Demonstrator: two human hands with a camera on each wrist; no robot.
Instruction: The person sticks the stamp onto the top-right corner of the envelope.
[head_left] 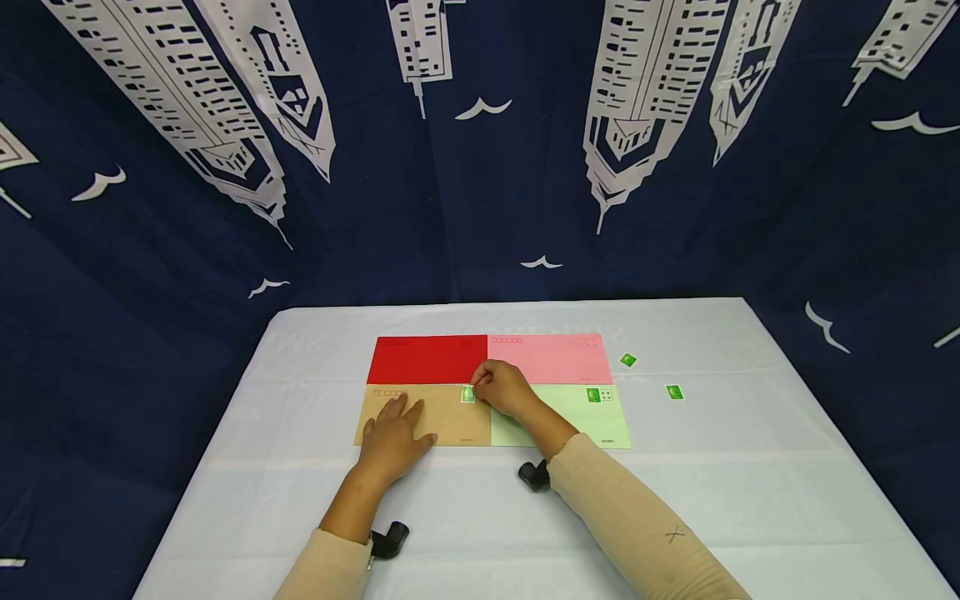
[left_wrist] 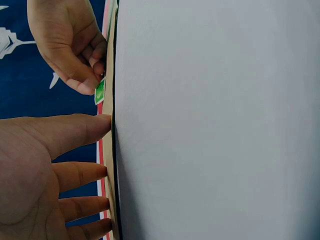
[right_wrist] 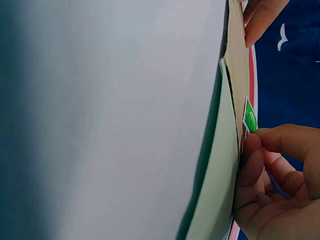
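My right hand (head_left: 504, 389) pinches a small green stamp (head_left: 468, 394) by its edge, at the upper right corner of the tan envelope (head_left: 457, 429). In the right wrist view the stamp (right_wrist: 250, 116) stands tilted between thumb and finger. My left hand (head_left: 392, 442) lies with fingers spread on the left part of the tan envelope; the left wrist view shows its straight fingertips (left_wrist: 102, 202) touching the paper. Right of it lies a light green envelope (head_left: 555, 417) bearing a green stamp (head_left: 593, 395) by its printed box. The right forearm covers part of that envelope.
Behind lie a red envelope (head_left: 423, 358) and a pink envelope (head_left: 562, 358), edge to edge with the front pair. Two loose green stamps, one turned cornerwise (head_left: 627, 360) and one farther right (head_left: 675, 392), lie on the white table (head_left: 697, 492). A dark blue patterned cloth (head_left: 480, 192) hangs behind.
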